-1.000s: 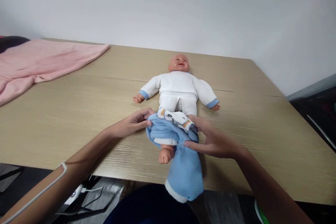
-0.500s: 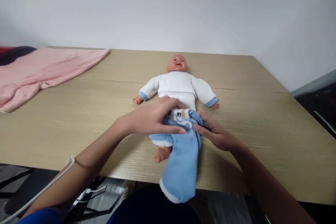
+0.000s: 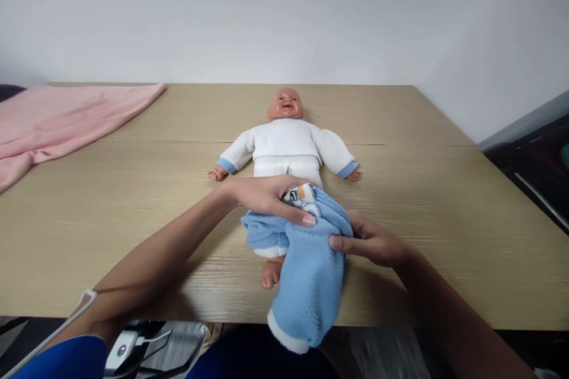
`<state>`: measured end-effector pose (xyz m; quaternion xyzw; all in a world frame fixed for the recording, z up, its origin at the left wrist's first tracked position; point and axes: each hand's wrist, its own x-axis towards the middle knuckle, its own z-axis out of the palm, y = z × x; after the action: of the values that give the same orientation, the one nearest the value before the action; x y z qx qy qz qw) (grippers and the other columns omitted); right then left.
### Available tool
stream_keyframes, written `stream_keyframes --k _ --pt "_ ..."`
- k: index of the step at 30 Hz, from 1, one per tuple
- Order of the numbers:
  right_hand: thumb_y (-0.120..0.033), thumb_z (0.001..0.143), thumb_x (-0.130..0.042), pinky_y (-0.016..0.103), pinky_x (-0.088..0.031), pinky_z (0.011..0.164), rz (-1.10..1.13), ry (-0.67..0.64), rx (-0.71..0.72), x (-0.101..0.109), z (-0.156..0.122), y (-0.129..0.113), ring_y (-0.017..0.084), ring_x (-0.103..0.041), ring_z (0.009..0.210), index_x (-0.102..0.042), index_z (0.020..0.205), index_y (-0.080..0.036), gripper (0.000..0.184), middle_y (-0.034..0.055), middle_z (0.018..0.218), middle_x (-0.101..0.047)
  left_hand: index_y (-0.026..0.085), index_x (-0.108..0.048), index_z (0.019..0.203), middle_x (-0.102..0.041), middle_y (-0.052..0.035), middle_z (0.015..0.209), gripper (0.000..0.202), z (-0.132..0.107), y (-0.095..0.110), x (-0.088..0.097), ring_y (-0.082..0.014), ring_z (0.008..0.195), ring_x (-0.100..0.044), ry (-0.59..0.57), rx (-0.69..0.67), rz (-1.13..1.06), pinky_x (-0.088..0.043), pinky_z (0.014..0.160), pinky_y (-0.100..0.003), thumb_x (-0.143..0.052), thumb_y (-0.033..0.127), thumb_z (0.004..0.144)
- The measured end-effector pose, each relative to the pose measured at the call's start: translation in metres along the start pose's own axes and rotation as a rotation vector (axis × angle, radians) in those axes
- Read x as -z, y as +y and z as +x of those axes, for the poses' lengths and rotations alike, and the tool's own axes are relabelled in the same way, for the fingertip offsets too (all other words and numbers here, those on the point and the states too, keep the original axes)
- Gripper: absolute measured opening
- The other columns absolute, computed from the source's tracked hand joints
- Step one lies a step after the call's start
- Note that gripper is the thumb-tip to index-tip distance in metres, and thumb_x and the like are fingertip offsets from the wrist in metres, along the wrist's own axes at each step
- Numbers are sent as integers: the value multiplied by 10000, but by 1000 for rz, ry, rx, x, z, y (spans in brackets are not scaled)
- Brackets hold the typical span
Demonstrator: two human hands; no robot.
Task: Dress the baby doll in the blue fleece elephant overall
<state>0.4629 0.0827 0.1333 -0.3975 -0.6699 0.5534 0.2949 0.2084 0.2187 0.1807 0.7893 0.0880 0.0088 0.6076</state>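
A baby doll (image 3: 287, 136) lies face up on the table in a white top with blue cuffs. Fuzzy blue pants (image 3: 311, 278) with white hems are bunched over its legs. One leg of the pants has a bare doll foot (image 3: 271, 273) coming out of it; the other leg hangs toward me past the table edge. My left hand (image 3: 271, 196) is closed on the waist of the pants, thumb on top, beside a printed animal design. On the right side, my right hand (image 3: 371, 241) pinches the cloth, its thumb on top and its other fingers partly hidden behind.
A pink blanket (image 3: 66, 118) spreads over the left end of the wooden table (image 3: 133, 207). A white wall stands behind. Dark furniture (image 3: 533, 160) is at the right. Below the front edge is a white device with a cable (image 3: 122, 350).
My right hand has moved down along the cloth. The pants' waist is bunched more tightly, and my left hand has closed further on it. The view has shifted slightly.
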Motion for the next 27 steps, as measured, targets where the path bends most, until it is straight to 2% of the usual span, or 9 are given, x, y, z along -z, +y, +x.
stream_keyframes --k 3,6,9,12,14,17,20,23,27 --pt "-805 988 -742 361 -630 851 182 61 -83 -4 3 9 222 -697 911 -830 1106 -260 565 18 987 -750 213 -810 1040 -828 -29 981 323 3 -15 2 -252 899 -763 -108 10 -119 -638 802 -344 -935 466 884" --pt "-748 1003 -769 352 -616 909 295 122 -148 -4 4 16 224 -708 973 -826 1260 -258 557 29 1057 -768 193 -776 885 -780 -14 834 353 6 -27 6 -210 768 -718 -248 6 -199 -606 701 -293 -991 468 826" --pt "-680 980 -837 346 -606 986 369 14 -178 0 3 16 246 -734 1119 -781 1412 -255 608 51 1223 -792 183 -813 1019 -833 -31 989 309 9 -35 10 -202 920 -769 -253 -67 -242 -630 875 -271 -914 466 947" --pt "-656 867 -954 350 -605 1038 457 -133 -186 5 -1 12 290 -733 1279 -703 1538 -254 822 76 1418 -773 190 -820 1226 -848 -57 1249 330 12 -41 10 -204 1196 -769 -183 -128 -238 -584 1098 -267 -781 482 1076" --pt "-614 829 -995 338 -620 999 494 -173 -222 7 -4 11 284 -755 1241 -699 1533 -235 853 85 1412 -783 194 -818 1263 -844 -65 1291 375 14 -45 8 -211 1258 -758 -148 -119 -231 -573 1135 -275 -739 523 1101" --pt "-573 791 -1027 306 -632 905 473 -212 -298 6 -7 11 248 -783 1081 -775 1389 -200 748 64 1243 -825 192 -828 1200 -851 -69 1233 405 16 -47 4 -221 1226 -771 -121 -88 -235 -588 1123 -290 -733 570 1094" --pt "-572 754 -1045 361 -650 938 380 -252 -340 4 -10 11 293 -778 1120 -801 1347 -191 745 74 1220 -826 188 -827 1170 -854 -67 1197 386 15 -46 2 -214 1169 -786 -103 -68 -260 -604 1093 -290 -766 557 1075" --pt "-536 752 -1057 407 -639 1018 356 -164 -284 3 -13 12 318 -745 1220 -763 1433 -223 805 82 1290 -806 198 -812 1195 -857 -56 1161 424 12 -49 5 -213 1075 -801 -122 -43 -305 -647 983 -284 -890 549 971" --pt "-575 834 -1007 282 -617 840 495 36 -195 5 -13 18 202 -732 1001 -737 1435 -281 721 21 1170 -780 192 -805 1075 -857 -57 986 533 6 -60 11 -245 866 -813 -249 50 -343 -677 741 -304 -1040 560 769"
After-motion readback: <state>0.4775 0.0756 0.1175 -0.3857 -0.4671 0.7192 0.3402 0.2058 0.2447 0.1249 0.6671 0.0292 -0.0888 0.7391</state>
